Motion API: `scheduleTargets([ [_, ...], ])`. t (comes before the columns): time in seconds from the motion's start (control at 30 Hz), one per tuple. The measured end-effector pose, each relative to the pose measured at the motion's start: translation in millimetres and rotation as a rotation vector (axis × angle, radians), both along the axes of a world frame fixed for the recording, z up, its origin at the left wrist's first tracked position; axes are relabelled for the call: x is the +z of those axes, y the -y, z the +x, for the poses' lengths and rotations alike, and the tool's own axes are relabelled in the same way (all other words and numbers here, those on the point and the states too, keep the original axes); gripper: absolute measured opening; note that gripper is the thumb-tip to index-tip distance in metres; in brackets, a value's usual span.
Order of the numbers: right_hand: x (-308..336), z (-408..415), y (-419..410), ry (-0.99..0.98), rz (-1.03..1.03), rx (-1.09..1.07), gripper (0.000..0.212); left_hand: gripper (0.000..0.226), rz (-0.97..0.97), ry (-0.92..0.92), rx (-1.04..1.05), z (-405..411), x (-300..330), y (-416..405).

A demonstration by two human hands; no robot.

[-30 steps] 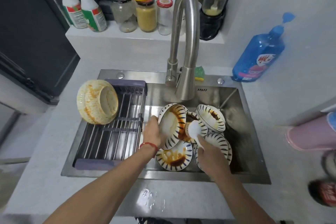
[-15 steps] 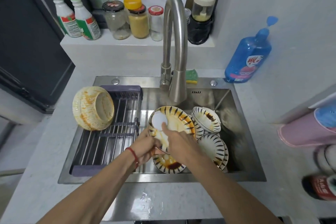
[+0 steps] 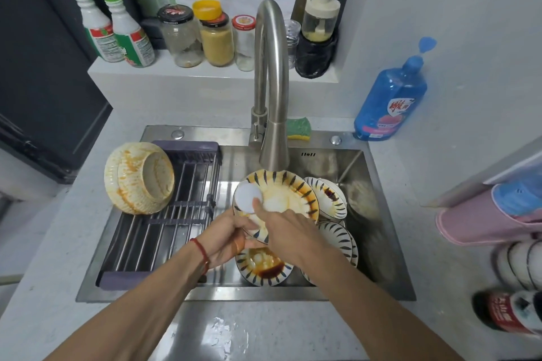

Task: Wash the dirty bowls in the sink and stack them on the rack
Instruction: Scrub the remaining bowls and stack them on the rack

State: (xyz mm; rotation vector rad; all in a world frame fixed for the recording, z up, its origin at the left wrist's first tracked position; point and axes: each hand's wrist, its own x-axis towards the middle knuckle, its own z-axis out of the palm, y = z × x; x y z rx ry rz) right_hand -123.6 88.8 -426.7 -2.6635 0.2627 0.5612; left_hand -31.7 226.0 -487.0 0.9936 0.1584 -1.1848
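The left hand (image 3: 225,239) grips the bowl (image 3: 281,199) by its near rim while the right hand (image 3: 281,227) presses a white pad (image 3: 247,199) inside; wet, stiff and breakable, it is probably slippery, so hold the rim firmly.

Bowl (image 3: 289,193) — white, dark-striped rim, orange-smeared.

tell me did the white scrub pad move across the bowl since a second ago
Yes. The white scrub pad in the right hand went from right of the held bowl to its left rim, toward the rack.
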Motion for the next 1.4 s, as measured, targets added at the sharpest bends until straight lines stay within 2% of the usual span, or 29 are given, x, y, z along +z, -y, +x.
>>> scheduleTargets([
  [0.13, 3, -12, 6, -0.060, -0.077, 0.186, 0.074, 0.049, 0.002, -0.070, 0.107, 9, 3, -3],
  [0.2, 7, -29, 15, -0.106, -0.141, 0.242, 0.069, 0.036, 0.118, 0.026, 0.110, 11, -2, -3],
  [0.27, 4, -37, 39, -0.157, -0.220, 0.178, 0.064, 0.053, 0.241, 0.135, 0.071, 9, -8, -1],
  [0.33, 3, -35, 52, -0.179, -0.247, 0.094, 0.064, 0.069, 0.284, 0.186, 0.045, 2, -6, 5],
  [0.47, -2, -46, 15, -0.215, -0.164, 0.112, 0.059, 0.075, 0.346, 0.268, 0.051, 2, 4, 10],
  [0.6, -9, -28, 37, -0.113, -0.253, -0.121, 0.064, 0.075, 0.333, 0.269, 0.012, -3, 11, 13],
  [0.73, -8, -44, 17, -0.132, -0.126, -0.090, 0.063, 0.076, 0.309, 0.277, 0.048, -2, 20, 13],
  [0.87, -14, -18, 26, -0.042, -0.139, -0.249, 0.072, 0.076, 0.307, 0.233, -0.024, -12, 19, 16],
  [1.0, -10, -29, 3, -0.035, -0.080, -0.150, 0.076, 0.072, 0.275, 0.153, 0.044, -16, 18, 12],
  [1.13, -16, -39, 19, -0.032, -0.096, -0.202, 0.077, 0.080, 0.296, 0.210, 0.016, -11, 15, 8],
  [1.23, -13, -44, -1, 0.019, -0.059, -0.104, 0.080, 0.083, 0.285, 0.201, 0.028, -9, 16, 7],
  [1.4, -13, -44, 16, -0.003, -0.087, -0.142, 0.081, 0.085, 0.288, 0.227, 0.025, -7, 18, 10],
])
